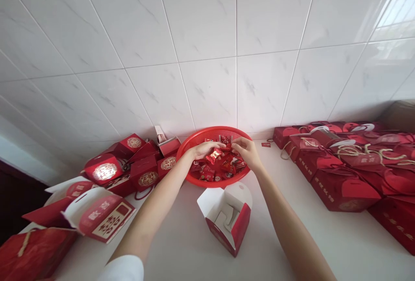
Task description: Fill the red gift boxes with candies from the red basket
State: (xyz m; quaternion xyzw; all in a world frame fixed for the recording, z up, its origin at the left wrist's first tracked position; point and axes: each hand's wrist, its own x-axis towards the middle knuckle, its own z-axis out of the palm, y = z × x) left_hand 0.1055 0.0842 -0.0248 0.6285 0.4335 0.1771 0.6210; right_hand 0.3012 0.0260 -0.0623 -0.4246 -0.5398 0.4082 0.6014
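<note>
Over the red plastic basket (213,183) both hands are at work. In my left hand (202,149), turned partly palm up, lies a shiny red wrapped candy (214,156), with the fingers curled about it. My right hand (247,151) is just to its right, thumb and fingertips pinched together; whatever is between them is too small to make out. Beneath the hands, several red wrapped candies (207,172) are spread in the basket. An open red gift box (242,225) with white inner walls stands in front of the basket, its flaps up.
On the left, several red boxes (144,173) lie in a pile, and an open box (103,214) sits nearer. Rows of closed red boxes with rope handles (337,183) fill the right side. A small red packet (266,145) lies by the tiled wall (207,91).
</note>
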